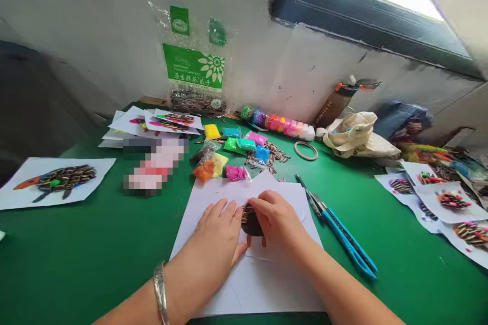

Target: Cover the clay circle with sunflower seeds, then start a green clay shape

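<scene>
Both hands on white paper (267,284): L hand (221,236) flat, fingers open; R hand (277,222) curled, fingers tight on dark clay lump (251,227).

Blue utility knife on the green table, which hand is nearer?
Right. The right hand sits just left of the blue utility knife; the left hand lies farther left.

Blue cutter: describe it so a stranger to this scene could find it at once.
Start at the green table, then the large white sheet at its near edge. Just right of that sheet lies the blue cutter, the only long, bright-blue tool there.
</scene>
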A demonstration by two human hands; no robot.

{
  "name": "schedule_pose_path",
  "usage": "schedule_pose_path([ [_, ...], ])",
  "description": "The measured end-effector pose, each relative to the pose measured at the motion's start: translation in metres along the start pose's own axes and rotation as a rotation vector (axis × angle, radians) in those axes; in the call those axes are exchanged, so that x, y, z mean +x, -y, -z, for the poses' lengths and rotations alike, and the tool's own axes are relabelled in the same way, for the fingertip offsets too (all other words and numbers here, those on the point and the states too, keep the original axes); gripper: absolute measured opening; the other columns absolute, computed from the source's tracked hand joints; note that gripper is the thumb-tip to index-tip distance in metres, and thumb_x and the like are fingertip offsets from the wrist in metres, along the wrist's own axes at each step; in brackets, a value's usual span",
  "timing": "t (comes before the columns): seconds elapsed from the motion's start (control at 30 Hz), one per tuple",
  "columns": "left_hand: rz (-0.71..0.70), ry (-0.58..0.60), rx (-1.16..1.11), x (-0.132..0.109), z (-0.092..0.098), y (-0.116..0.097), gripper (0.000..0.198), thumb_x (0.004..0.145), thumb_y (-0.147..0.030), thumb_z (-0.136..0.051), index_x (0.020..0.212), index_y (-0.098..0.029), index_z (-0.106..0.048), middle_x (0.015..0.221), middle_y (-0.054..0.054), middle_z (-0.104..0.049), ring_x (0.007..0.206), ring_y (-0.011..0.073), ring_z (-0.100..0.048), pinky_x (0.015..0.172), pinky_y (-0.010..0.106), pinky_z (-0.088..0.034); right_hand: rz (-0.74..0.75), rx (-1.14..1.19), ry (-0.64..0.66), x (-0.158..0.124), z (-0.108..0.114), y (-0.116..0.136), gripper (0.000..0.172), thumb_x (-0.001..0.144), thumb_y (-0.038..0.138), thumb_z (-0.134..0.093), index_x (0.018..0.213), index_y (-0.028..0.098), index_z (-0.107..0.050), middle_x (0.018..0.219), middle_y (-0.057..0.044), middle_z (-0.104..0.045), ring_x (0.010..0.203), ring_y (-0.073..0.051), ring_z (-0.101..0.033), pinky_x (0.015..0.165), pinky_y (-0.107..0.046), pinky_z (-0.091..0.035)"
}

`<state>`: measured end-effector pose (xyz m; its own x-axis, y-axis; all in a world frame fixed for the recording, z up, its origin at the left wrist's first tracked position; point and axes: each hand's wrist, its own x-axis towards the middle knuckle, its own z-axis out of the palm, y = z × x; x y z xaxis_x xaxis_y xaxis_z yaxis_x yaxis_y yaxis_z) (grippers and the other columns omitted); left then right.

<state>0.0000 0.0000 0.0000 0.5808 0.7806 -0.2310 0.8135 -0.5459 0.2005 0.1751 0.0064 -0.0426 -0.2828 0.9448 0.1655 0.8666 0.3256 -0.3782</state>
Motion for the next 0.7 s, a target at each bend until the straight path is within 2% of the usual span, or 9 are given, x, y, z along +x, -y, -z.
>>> schedule_pose_path([
  [0.27, -0.008, -0.064, 0.009, -0.003, -0.011, 0.002, 0.058, 0.085, -0.029, -0.059, 0.137, -0.008, -0.045, 0.139, 0.017, -0.048, 0.132, 0.0358, -0.036, 0.109, 0.052, -0.032, 0.030, 0.030, -0.010, -0.001, 0.002, 0.003, 0.028, 0.080, 0.009, -0.052, 0.097, 0.022, -0.070, 0.083, -0.005, -0.061, 0.074, -0.017, -0.055, 0.064, -0.025, -0.042],
  [0.37, -0.020, -0.096, 0.009, -0.003, -0.015, 0.004, 0.057, 0.085, -0.030, -0.059, 0.136, -0.009, -0.046, 0.139, 0.016, -0.049, 0.132, 0.0349, -0.036, 0.109, 0.051, -0.032, 0.043, 0.079, -0.067, 0.001, 0.004, -0.003, 0.028, 0.083, 0.011, -0.049, 0.099, 0.021, -0.069, 0.085, -0.006, -0.062, 0.076, -0.017, -0.056, 0.065, -0.026, -0.044],
  [0.47, -0.022, -0.130, -0.011, -0.003, -0.018, 0.005, 0.056, 0.084, -0.029, -0.060, 0.135, -0.009, -0.047, 0.137, 0.016, -0.050, 0.132, 0.0341, -0.036, 0.109, 0.050, -0.032, -0.016, 0.115, -0.190, 0.003, 0.014, -0.023, 0.027, 0.087, 0.016, -0.045, 0.102, 0.019, -0.067, 0.092, -0.008, -0.064, 0.081, -0.018, -0.058, 0.071, -0.028, -0.046],
  [0.53, -0.019, -0.136, -0.034, -0.002, -0.019, 0.006, 0.057, 0.083, -0.028, -0.060, 0.135, -0.010, -0.047, 0.137, 0.015, -0.051, 0.132, 0.0337, -0.036, 0.109, 0.050, -0.031, -0.131, 0.090, -0.252, 0.002, 0.024, -0.042, 0.025, 0.087, 0.021, -0.047, 0.102, 0.019, -0.067, 0.094, -0.007, -0.064, 0.083, -0.018, -0.059, 0.073, -0.029, -0.046],
  [0.63, -0.017, -0.136, -0.069, -0.002, -0.021, 0.007, 0.061, 0.081, -0.028, -0.062, 0.138, -0.014, -0.044, 0.138, 0.013, -0.050, 0.133, 0.0327, -0.035, 0.110, 0.049, -0.032, -0.294, -0.009, -0.237, -0.001, 0.034, -0.069, 0.027, 0.086, 0.026, -0.049, 0.104, 0.018, -0.066, 0.094, -0.007, -0.065, 0.084, -0.020, -0.060, 0.076, -0.032, -0.046],
  [0.7, -0.010, -0.135, -0.081, -0.002, -0.022, 0.008, 0.064, 0.080, -0.029, -0.064, 0.139, -0.016, -0.043, 0.140, 0.012, -0.048, 0.134, 0.0322, -0.034, 0.109, 0.048, -0.032, -0.329, -0.037, -0.221, -0.001, 0.037, -0.079, 0.029, 0.086, 0.025, -0.048, 0.108, 0.017, -0.066, 0.100, -0.008, -0.065, 0.089, -0.021, -0.060, 0.081, -0.033, -0.046],
])
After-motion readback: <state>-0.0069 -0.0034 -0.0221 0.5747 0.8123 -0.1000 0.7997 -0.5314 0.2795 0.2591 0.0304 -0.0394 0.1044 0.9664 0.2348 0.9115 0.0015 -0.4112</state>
